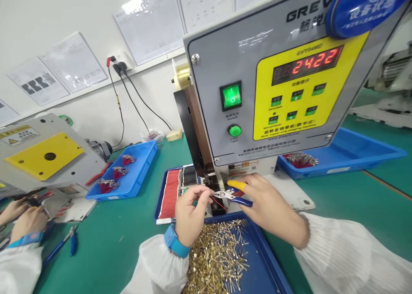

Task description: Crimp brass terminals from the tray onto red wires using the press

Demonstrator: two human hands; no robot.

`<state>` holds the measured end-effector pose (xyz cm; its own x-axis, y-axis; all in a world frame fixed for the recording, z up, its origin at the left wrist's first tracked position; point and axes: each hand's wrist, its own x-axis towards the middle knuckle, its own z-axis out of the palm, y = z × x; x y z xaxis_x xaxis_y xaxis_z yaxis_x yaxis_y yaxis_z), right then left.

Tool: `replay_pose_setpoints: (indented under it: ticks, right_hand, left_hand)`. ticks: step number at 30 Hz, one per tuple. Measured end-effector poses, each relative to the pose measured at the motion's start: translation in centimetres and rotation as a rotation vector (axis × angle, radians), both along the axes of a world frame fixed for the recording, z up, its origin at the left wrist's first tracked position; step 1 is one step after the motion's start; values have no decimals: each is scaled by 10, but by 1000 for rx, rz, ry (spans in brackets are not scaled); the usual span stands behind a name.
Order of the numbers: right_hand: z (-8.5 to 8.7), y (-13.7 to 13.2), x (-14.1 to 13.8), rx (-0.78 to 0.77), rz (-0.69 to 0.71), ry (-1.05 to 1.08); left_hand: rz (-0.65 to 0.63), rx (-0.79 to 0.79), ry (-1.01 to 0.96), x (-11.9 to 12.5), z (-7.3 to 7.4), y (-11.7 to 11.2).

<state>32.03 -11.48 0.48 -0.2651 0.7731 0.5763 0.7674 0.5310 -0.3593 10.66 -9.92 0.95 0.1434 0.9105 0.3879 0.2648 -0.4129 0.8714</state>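
My left hand, with a blue band at the wrist, pinches a thin red wire between thumb and forefinger. My right hand, a yellow cover on one finger, is closed around small pliers with dark blue handles. The pliers' jaws meet the wire right beside my left fingertips; whether they grip it I cannot tell. Both hands are in front of the grey crimping machine, whose display reads 2422. Beneath them is a dark blue tray holding a heap of small gold-coloured metal pieces.
A tray of red and black wires lies left of the machine. Blue bins stand to the left and right, holding bundles. At far left, a co-worker's hands are at another machine; blue-handled pliers lie nearby.
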Motion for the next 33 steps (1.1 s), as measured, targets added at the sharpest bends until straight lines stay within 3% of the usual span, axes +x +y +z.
replay_pose_setpoints:
  ticks: [33]
  right_hand:
    - [-5, 2, -2, -19, 7, 7]
  left_hand:
    - [-5, 70, 74, 1, 6, -2]
